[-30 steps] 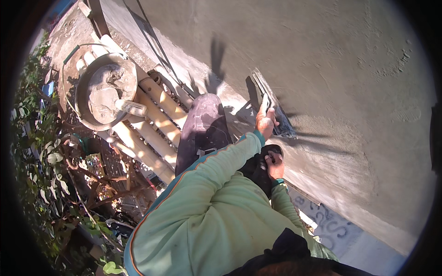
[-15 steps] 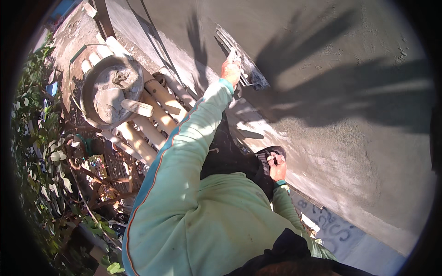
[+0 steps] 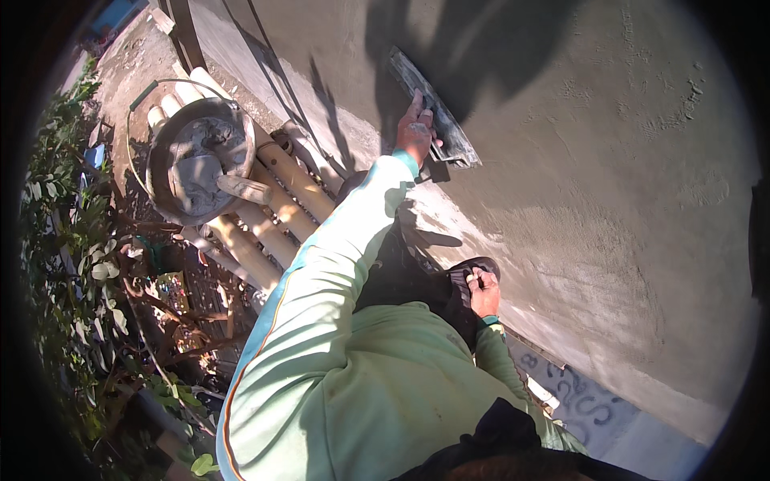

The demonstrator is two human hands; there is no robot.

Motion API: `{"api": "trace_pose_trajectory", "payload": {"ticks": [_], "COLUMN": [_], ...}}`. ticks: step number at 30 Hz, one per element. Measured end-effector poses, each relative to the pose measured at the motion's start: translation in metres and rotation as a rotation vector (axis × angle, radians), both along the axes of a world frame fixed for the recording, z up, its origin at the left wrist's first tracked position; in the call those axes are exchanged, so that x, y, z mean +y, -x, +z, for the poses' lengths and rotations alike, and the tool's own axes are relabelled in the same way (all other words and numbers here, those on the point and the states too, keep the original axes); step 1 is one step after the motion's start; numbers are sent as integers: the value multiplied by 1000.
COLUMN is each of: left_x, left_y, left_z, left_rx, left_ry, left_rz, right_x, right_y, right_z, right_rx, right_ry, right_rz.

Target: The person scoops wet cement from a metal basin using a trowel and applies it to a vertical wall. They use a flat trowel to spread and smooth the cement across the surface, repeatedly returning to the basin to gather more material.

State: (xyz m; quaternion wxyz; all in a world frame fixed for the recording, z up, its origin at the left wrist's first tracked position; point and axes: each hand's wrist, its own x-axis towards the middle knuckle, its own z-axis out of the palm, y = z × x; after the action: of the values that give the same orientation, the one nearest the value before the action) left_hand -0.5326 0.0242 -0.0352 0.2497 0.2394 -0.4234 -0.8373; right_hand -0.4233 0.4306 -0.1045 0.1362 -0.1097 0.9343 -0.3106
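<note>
My left hand (image 3: pixel 415 132) is closed round the handle of a long rectangular plastering trowel (image 3: pixel 449 128), and the fingers hide most of that handle. The trowel's blade lies close along the grey plastered wall (image 3: pixel 577 160); I cannot tell whether its whole face touches. My right hand (image 3: pixel 484 293) rests by my dark-trousered knee (image 3: pixel 464 298) with its fingers curled, and what they hold, if anything, is hidden. To the left stands a bucket (image 3: pixel 160 192) with wet grey mortar (image 3: pixel 210 136) in it. A tool with a wooden handle (image 3: pixel 245 189) lies in the mortar, its handle over the rim.
Bamboo poles (image 3: pixel 281 180) lie side by side under the bucket. Leafy plants (image 3: pixel 80 272) and dry branches (image 3: pixel 172 317) fill the left. A dark upright post (image 3: pixel 184 32) stands at the top left. Grey-blue surface with dark markings (image 3: pixel 589 401) shows below the wall.
My left hand and the trowel have shifted slightly right and down along the wall, and the blade looks darker. Their shadow has moved up and narrowed. My right hand stays put.
</note>
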Motion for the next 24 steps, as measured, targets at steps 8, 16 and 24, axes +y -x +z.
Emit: {"api": "trace_pose_trajectory", "payload": {"ticks": [8, 16, 24], "left_x": [-42, 36, -22], "left_y": [-10, -10, -2], "left_z": [3, -15, 21], "left_rx": [31, 28, -18], "left_ry": [134, 102, 149], "left_rz": [96, -12, 33], "right_x": [17, 11, 14], "right_y": [3, 7, 3], "right_z": [-9, -16, -11], "right_rx": [16, 39, 57], "right_ry": [68, 22, 29], "right_rz": [38, 59, 42]}}
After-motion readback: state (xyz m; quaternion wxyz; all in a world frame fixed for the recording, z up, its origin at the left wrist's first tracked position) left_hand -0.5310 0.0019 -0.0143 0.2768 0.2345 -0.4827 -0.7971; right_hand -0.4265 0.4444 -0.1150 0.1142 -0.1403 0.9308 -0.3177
